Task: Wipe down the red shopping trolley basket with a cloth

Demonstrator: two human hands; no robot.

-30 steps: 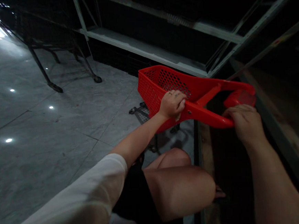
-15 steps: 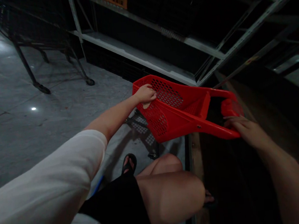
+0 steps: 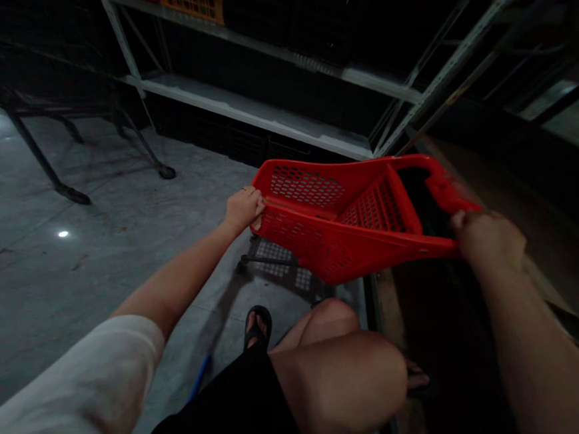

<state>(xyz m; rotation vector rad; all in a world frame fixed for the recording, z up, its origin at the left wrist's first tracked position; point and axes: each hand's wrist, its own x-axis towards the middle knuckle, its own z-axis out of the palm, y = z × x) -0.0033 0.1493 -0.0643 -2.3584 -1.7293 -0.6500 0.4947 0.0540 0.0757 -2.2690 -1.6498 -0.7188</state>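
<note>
A red plastic shopping cart basket (image 3: 372, 254) with perforated walls lies in front of me, its narrow handle end toward the right. My left hand (image 3: 245, 208) is closed at the far left corner of its rim. A bit of a tan, cloth-like piece (image 3: 256, 223) shows under those fingers, pressed against the rim; most of it is hidden. My right hand (image 3: 491, 236) wraps round the handle end, at its near corner. Below the basket, a dark leg frame (image 3: 273, 261) meets the grey floor.
White metal shelving (image 3: 261, 115) stands behind the basket, holding a yellow crate (image 3: 192, 2). At the left stands a dark wire cart (image 3: 38, 150) on wheels. My legs (image 3: 343, 386) are close below the basket. A blue stick-like thing (image 3: 199, 378) lies by my foot.
My left hand has slid left along the rim to the basket's end corner. The basket has turned and tilted slightly, showing more of its inside. My right hand now grips the handle more fully.
</note>
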